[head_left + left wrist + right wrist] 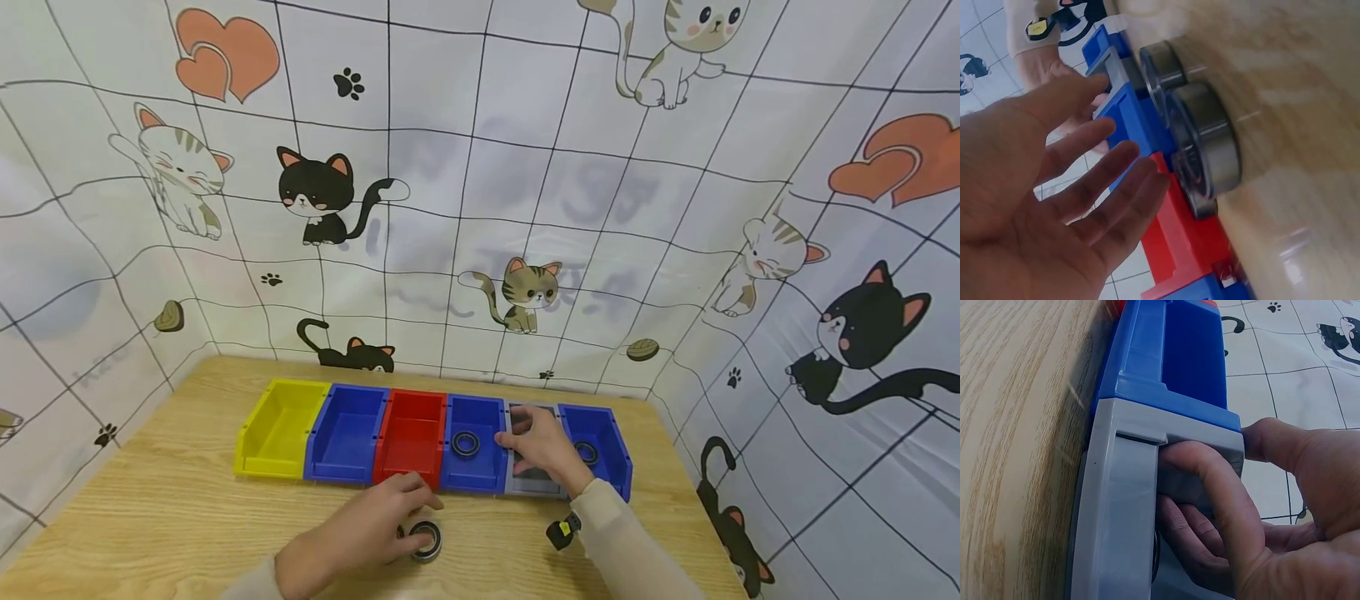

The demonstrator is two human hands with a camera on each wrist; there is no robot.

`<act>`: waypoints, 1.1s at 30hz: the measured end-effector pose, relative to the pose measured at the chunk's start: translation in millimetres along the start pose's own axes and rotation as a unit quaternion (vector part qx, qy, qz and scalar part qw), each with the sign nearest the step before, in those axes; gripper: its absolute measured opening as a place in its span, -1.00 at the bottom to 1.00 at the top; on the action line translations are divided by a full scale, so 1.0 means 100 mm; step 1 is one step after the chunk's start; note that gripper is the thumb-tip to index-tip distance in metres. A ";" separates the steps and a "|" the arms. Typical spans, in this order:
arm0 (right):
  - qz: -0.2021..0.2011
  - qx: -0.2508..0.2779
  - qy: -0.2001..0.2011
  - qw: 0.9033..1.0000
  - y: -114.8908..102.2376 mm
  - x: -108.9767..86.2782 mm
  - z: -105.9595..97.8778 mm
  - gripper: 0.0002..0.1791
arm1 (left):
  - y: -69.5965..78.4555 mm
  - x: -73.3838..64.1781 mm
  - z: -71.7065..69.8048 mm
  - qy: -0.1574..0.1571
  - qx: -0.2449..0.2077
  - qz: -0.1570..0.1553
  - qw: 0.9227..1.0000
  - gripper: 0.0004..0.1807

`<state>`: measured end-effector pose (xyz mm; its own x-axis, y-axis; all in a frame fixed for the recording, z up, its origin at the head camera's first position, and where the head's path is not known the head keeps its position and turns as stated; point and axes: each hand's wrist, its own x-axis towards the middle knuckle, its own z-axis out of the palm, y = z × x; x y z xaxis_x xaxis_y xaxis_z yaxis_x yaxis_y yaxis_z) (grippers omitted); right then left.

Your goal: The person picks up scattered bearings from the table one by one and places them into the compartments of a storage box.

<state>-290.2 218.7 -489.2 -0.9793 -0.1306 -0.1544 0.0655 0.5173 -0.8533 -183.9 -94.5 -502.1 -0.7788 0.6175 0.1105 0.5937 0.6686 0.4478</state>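
My left hand (378,521) hovers low over the table in front of the red bin (411,429), its fingers apart and holding nothing. Just beside it stands a metal ball bearing (425,542); the left wrist view shows another bearing (1163,65) next to it and a third, partly hidden bearing (1200,203). My right hand (542,446) reaches into the grey bin (1129,487) with loosely bent fingers, the thumb apart from them near the bin's wall. A dark curved edge shows inside that bin, mostly hidden. No object is visible between the right fingers.
The bins stand in a row: yellow bin (281,429), blue bin (348,429), red, a blue bin (480,479) holding a bearing (465,444), grey, then a blue bin (618,454) with a bearing (585,452). A cat-print curtain (427,167) surrounds the wooden table (165,517).
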 end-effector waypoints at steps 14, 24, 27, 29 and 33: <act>-0.001 0.010 -0.002 1.000 -0.04 -0.01 0.00 -0.21 | -0.01 0.01 0.10 -0.076 -0.010 -0.004 0.997 -0.62; -0.003 0.018 -0.005 1.000 0.01 0.01 0.00 -0.22 | -0.01 0.03 0.10 -0.089 -0.014 0.002 0.996 -0.60; -0.002 0.018 -0.004 1.000 0.02 0.01 0.00 -0.21 | -0.01 0.04 0.11 -0.091 -0.015 0.005 0.996 -0.59; -0.001 0.019 -0.004 1.000 0.02 0.01 0.00 -0.21 | -0.01 0.04 0.11 -0.091 -0.017 0.009 0.996 -0.59; 0.001 0.021 -0.004 1.000 0.01 0.01 0.00 -0.21 | -0.01 0.04 0.12 -0.090 -0.019 0.015 0.996 -0.60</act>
<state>-290.9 219.7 -490.3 -0.9778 -0.1366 -0.1590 0.0748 0.4814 -0.8733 -185.6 -87.5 -512.3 -0.7100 0.7033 -0.0340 0.6059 0.6348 0.4795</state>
